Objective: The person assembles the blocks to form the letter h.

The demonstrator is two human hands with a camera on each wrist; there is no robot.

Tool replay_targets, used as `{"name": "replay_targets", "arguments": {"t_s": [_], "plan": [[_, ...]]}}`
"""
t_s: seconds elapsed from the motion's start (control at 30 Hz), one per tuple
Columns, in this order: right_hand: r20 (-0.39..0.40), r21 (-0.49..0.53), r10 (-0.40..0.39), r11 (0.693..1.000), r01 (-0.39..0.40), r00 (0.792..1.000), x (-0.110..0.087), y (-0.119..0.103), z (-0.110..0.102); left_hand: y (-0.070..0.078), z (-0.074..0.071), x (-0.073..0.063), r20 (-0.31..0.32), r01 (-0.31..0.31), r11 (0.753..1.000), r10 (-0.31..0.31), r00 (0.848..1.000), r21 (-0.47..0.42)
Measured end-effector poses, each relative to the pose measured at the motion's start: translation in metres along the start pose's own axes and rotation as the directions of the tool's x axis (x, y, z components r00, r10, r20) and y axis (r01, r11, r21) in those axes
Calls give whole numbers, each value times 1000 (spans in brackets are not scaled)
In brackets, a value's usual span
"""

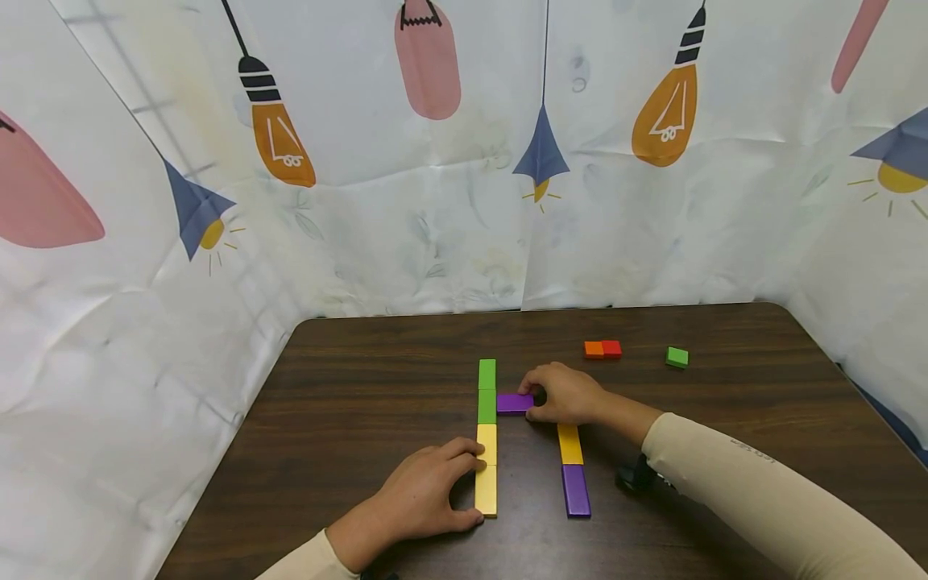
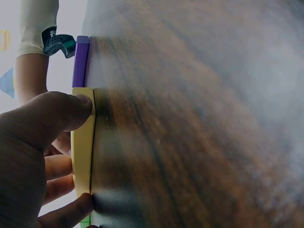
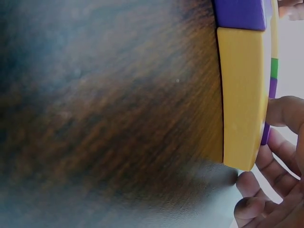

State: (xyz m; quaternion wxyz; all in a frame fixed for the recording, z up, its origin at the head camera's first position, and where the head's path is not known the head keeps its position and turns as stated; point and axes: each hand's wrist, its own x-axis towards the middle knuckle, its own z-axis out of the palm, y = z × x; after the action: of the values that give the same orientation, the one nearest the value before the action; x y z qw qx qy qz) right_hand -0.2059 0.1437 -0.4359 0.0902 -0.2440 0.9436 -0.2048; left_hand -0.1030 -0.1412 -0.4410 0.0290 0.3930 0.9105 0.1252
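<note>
A straight row of two green blocks [image 1: 487, 389] and two pale yellow blocks [image 1: 486, 491] lies on the table. My left hand [image 1: 428, 493] rests against its left side, thumb and fingertips touching the yellow blocks. In the left wrist view the thumb presses on a yellow block [image 2: 83, 142]. My right hand [image 1: 569, 395] pinches a purple block [image 1: 513, 403] between thumb and index finger; that block's left end meets the green part. Below the right hand, a deeper yellow block [image 1: 570, 445] lies end to end with another purple block [image 1: 576, 491].
At the back of the brown wooden table [image 1: 377, 362] sit an orange block [image 1: 594, 350] and a red block [image 1: 612, 349] side by side. A green block [image 1: 677, 357] lies farther right. Printed cloth [image 1: 449, 225] hangs behind the table.
</note>
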Motion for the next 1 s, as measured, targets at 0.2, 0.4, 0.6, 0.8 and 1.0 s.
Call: {"name": "replay_targets", "arguments": {"t_s": [0.2,0.4,0.6,0.8,1.0], "plan": [[0,4,-1,1000,1,1000,0,0,0,0,0,-1,0,2,1000,-2,1000,0],[6,8,13,1000,-13,1000,0,0,1,1,0,0,4,8,1000,-8,1000,2],[13,30,33,999,-33,999,-2,2,-3,1,0,0,-3,6,1000,-6,1000,6],[-3,35,33,999,-33,999,-8,10,-13,1,0,0,0,11,1000,-11,1000,7],[-13,41,34,999,-33,999,-14,22,-22,2,0,1,5,18,1000,-18,1000,12]]}}
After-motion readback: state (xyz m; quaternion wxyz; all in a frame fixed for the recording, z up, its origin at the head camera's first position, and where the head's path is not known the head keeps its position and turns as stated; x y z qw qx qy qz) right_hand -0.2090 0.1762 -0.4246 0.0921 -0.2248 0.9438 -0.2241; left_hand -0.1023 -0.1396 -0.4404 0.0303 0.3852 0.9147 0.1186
